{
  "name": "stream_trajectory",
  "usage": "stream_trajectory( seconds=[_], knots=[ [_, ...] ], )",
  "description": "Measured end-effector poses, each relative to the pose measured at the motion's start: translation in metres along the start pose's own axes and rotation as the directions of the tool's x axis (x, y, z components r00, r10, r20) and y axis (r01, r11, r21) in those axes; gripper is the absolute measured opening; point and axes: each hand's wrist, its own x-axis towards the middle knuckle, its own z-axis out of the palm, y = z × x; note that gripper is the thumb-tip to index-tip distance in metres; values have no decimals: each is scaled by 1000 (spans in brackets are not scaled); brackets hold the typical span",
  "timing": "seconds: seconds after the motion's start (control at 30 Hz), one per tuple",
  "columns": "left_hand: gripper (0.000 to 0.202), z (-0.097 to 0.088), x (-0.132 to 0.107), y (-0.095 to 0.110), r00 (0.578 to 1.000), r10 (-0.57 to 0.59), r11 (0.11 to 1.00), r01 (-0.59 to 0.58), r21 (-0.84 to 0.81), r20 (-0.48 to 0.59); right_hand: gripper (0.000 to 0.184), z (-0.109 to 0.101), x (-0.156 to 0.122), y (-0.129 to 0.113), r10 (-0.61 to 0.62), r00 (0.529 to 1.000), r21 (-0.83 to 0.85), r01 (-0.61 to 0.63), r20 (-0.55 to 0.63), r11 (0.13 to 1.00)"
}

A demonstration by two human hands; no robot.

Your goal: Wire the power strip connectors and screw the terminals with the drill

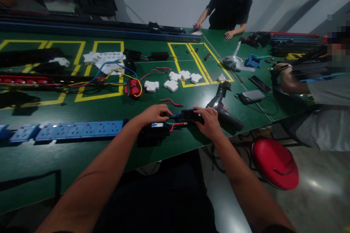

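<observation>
Two hands sit slightly apart near the table's (68, 156) close edge: the left hand (155, 113) pinches a blue wire (174, 116), while the right hand (208, 122) grips a black box (188, 115) lying between them. That box looks light, stiff and smooth, probably best held by its outer sides; the wire seems bendy. Yellow lines (104, 97) mark the hard green tabletop, and a red stool (275, 164) stands on the gray floor (319, 174).

Black clothing (161, 196) shows, with dark sleeves (279, 228) ending above bare forearms (109, 164).
</observation>
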Motion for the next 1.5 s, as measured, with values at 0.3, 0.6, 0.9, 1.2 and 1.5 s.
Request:
stream_trajectory(
  seconds=[0.3, 0.6, 0.9, 1.2, 1.5],
  knots=[
    [33, 0, 1, 1, 1000, 9, 1000, -9, -2, 4, 30, -1, 2, -2, -47, 999, -30, 47, 19, 998],
    [33, 3, 2, -7, 1000, -20, 1000, 20, 14, 14, 22, 0, 3, -3, -63, 998, -20, 63, 25, 998],
    [33, 3, 2, -4, 999, -19, 999, 20, -34, 26, 22, 4, 5, -4, -45, 998, 15, 44, 43, 999],
    [33, 3, 0, -3, 998, -57, 998, 57, -12, -5, 14, 8, 6, -6, -63, 998, 38, 62, 23, 997],
    [31, 3, -1, -2, 998, -65, 998, 65, -22, -13, 17, 5, 5, -8, -54, 999, 48, 54, 2, 997]
  ],
)
